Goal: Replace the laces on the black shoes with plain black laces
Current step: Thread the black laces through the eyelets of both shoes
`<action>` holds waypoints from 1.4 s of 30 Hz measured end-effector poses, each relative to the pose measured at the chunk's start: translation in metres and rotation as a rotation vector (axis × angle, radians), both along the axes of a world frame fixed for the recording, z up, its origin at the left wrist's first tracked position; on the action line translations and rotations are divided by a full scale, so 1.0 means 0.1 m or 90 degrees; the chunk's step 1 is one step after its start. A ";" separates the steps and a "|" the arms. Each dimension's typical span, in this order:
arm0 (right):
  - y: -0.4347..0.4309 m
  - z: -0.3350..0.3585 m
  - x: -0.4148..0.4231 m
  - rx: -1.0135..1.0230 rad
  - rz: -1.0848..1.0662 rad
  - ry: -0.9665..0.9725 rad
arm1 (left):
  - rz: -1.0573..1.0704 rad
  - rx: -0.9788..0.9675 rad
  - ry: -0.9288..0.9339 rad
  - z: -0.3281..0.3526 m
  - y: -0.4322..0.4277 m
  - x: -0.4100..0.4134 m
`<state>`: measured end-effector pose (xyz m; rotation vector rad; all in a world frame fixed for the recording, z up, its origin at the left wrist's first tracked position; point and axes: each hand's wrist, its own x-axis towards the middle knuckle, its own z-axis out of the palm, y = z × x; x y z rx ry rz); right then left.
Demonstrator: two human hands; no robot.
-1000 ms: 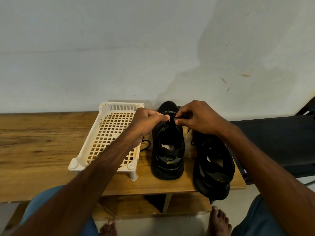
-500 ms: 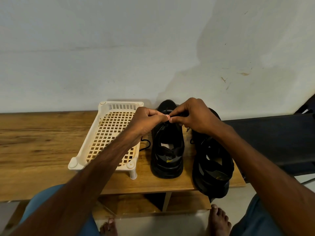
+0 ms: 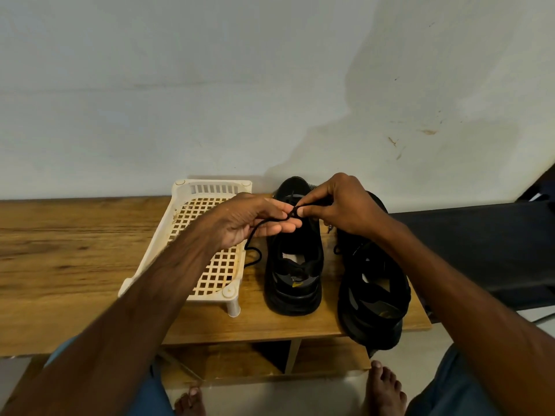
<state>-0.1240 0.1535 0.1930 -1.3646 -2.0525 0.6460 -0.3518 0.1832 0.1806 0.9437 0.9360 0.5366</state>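
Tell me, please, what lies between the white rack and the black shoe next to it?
In the head view, a loop of black lace lies on the wooden table between the white rack and the shoe.

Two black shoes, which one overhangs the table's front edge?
The right-hand shoe: its heel juts past the table edge. The left shoe, next to the white rack, sits fully on the wood.
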 end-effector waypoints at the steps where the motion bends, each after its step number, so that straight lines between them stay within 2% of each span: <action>1: 0.00 0.00 0.01 -0.005 0.003 0.006 | -0.014 -0.015 -0.002 0.01 0.01 -0.02; 5: 0.00 0.00 0.00 -0.012 0.003 0.012 | -0.039 -0.045 -0.006 0.02 0.02 -0.06; 18: -0.01 0.00 -0.03 0.030 -0.035 -0.043 | 0.000 0.145 0.038 0.06 -0.15 0.06; 23: -0.01 0.01 -0.03 0.035 -0.041 -0.057 | -0.026 0.197 0.081 0.07 -0.14 0.07; 28: -0.01 0.02 -0.03 0.039 -0.024 -0.055 | -0.018 0.194 0.114 0.08 -0.10 0.11; 36: 0.02 0.05 0.04 0.008 0.040 -0.051 | 0.021 0.120 0.150 0.08 -0.03 0.19; 39: 0.05 0.04 0.04 0.003 0.044 -0.049 | 0.062 0.199 0.238 0.06 -0.09 0.26; 42: 0.07 0.05 0.04 0.012 0.048 -0.062 | 0.094 0.391 0.381 0.05 -0.15 0.36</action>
